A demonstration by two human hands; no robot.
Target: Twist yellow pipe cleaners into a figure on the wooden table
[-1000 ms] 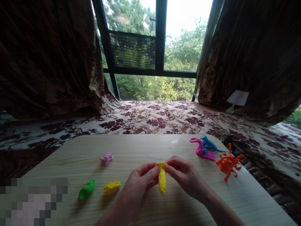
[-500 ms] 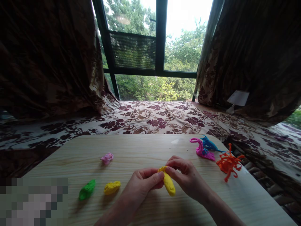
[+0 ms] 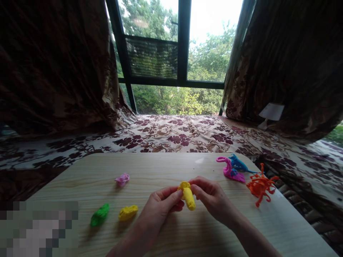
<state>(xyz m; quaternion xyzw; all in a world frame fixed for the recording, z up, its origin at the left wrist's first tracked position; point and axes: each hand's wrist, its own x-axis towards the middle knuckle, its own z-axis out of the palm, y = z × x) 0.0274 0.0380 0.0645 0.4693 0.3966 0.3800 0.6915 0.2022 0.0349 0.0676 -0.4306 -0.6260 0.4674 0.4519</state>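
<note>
Pointing back toward the body and a little to the right, the yellow piece (image 3: 189, 200) is held up over the table (image 3: 150, 166), its flared cap (image 3: 184, 185) at the far end, its rounded stem at the near one. The cap's left side is gripped by the left hand (image 3: 159, 207), thumb laid over it, other fingers tucked beneath. Its right rim is pinched by thumb and fingertips of the right hand (image 3: 211, 196), though the exact contact is partly hidden. So the cap is caught between both hands, with neither clearly nearer, while the stem is left free in the gap between them, its tip tilted toward the right wrist.

Out to the left, well apart from the fingers, a yellow lump (image 3: 128, 213) is seen just beside the left forearm, then a green lump (image 3: 99, 215), with a pink lump (image 3: 122, 180) set farther back. Over on the right, a magenta piece (image 3: 228, 172) and a blue piece (image 3: 238, 164) are bunched together by the far corner, and an orange piece (image 3: 259, 186) is spread close to the right edge. Bare wood is shown beyond the hands, up to the far edge and the flowered cloth (image 3: 180, 139).
</note>
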